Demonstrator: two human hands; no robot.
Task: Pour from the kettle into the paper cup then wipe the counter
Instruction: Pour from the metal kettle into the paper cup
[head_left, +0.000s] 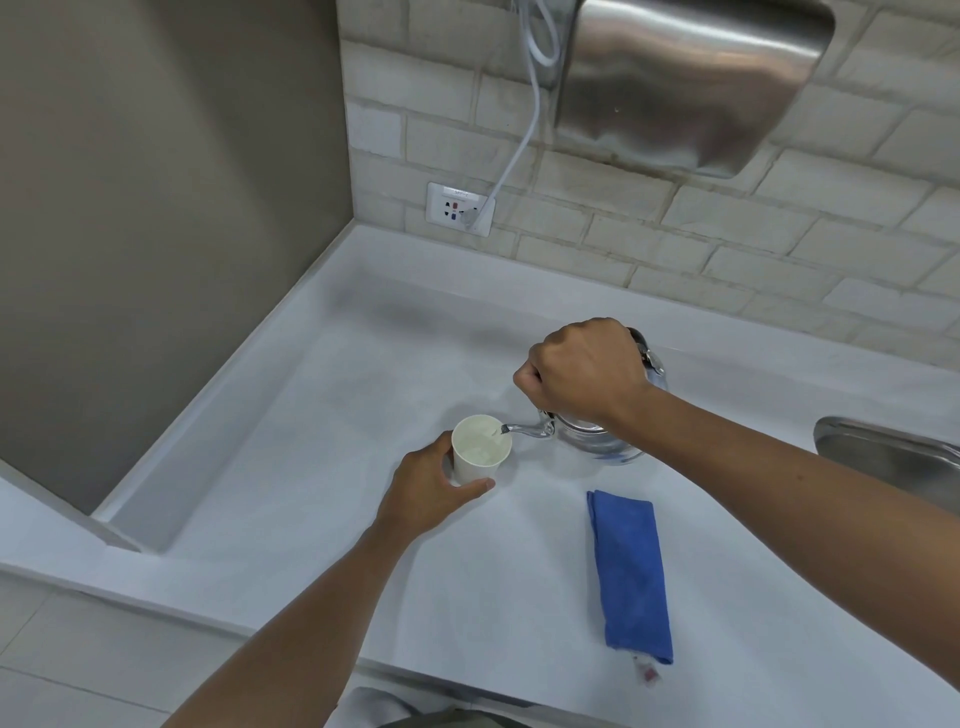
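One paper cup in left fingers, one kettle gripped by right hand, one cloth

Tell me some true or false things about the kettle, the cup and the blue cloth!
1. The left hand holds the cup. True.
2. The kettle spout is over the cup's rim. True.
3. The right hand is wiping with the cloth. False: it grips the kettle's handle, and the cloth lies folded on the counter, untouched.
4. The cup lies on its side. False: it stands upright.
5. A white cord is plugged into the wall socket. True.
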